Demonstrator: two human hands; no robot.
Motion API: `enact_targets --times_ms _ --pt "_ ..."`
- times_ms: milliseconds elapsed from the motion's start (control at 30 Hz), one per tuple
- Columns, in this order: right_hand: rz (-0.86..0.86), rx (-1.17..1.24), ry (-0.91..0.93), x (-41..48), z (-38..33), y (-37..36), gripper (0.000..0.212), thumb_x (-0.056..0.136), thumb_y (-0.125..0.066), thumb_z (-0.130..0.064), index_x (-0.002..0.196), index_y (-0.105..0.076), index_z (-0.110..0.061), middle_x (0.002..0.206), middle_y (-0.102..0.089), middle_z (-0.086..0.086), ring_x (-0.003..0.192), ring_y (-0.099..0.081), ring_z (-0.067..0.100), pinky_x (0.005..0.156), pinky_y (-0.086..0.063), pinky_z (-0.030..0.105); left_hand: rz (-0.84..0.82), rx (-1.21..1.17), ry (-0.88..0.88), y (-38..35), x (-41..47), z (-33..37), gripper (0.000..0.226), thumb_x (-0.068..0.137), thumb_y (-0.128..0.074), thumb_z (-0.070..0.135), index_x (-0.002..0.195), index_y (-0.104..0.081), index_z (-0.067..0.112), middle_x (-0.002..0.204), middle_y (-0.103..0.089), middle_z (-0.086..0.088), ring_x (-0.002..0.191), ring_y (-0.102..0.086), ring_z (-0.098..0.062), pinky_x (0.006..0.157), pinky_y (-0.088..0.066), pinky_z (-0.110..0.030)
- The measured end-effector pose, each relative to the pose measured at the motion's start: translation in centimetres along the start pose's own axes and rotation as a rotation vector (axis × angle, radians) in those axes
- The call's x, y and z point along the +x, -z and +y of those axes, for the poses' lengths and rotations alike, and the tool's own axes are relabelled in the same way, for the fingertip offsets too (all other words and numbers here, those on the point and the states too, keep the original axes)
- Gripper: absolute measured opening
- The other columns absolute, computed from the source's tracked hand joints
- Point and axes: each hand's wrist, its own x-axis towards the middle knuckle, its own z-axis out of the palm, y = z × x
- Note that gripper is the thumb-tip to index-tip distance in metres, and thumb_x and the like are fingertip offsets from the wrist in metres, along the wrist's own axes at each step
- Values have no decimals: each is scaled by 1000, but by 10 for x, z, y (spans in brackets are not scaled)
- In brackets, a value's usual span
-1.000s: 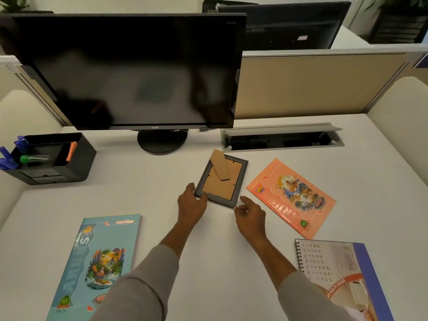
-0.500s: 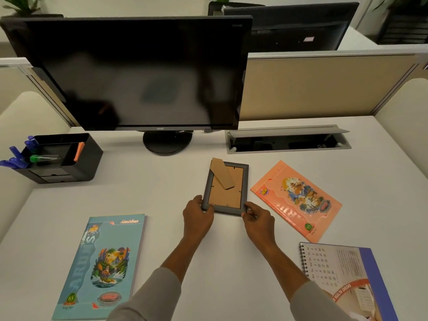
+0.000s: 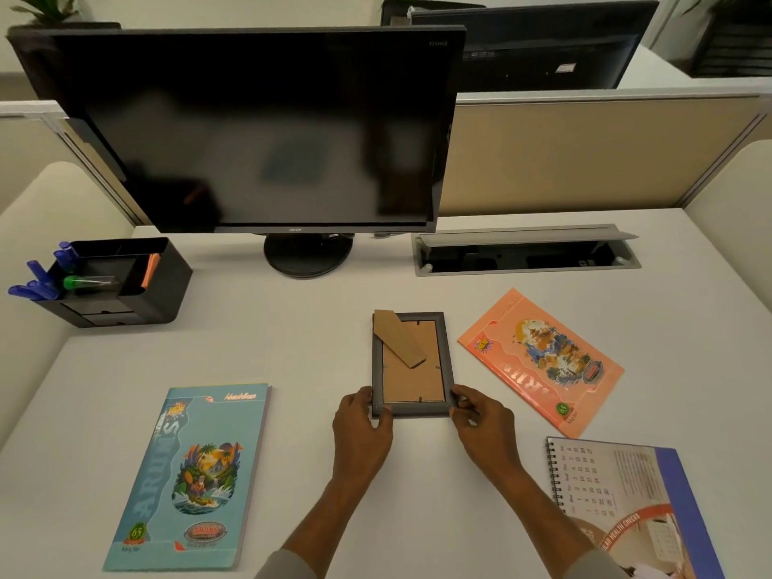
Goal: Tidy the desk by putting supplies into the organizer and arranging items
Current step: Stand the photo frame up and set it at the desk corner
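Note:
A grey picture frame (image 3: 411, 361) lies face down in the middle of the desk, its brown cardboard back and stand flap showing. My left hand (image 3: 362, 428) grips its near left corner and my right hand (image 3: 484, 424) grips its near right corner. A black desk organizer (image 3: 125, 282) stands at the far left with several blue pens, a green marker and an orange item in it. A blue notebook (image 3: 196, 474) lies at the near left, an orange notebook (image 3: 543, 361) to the right of the frame, and a spiral-bound calendar (image 3: 626, 507) at the near right.
A large black monitor (image 3: 259, 131) on a round stand fills the back of the desk. An open grey cable tray (image 3: 526, 252) is set into the desk behind the frame. Beige partition panels (image 3: 585, 156) close off the back and sides.
The frame was tilted to the right; both hands have turned it until it lies square to the desk edge, with fingers now on its two near corners.

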Motion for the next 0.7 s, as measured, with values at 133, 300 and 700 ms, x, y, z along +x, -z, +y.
enact_targets --times_ms 133,300,700 --pt "43 69 7 11 -10 1 31 87 -72 -8 117 -68 -14 106 -69 -4 95 -65 8 77 -56 16 47 -9 -8 1 16 5 48 91 -70 17 136 -55 8 128 -60 -9 116 -58 -24 98 -54 -44" --pt "22 45 61 41 -35 -10 29 90 -69 -10 118 -68 -13 113 -68 1 99 -63 13 84 -58 33 93 -101 -12 1 49 29 46 91 -69 16 135 -55 10 124 -60 -6 105 -58 -16 90 -53 -32" --pt "-171 -265 5 98 -52 -46 43 85 -69 -23 127 -63 -18 124 -56 8 113 -57 27 99 -49 47 -15 -236 272 -12 103 48 55 89 -64 24 141 -48 20 131 -56 -2 111 -62 -25 96 -54 -45"
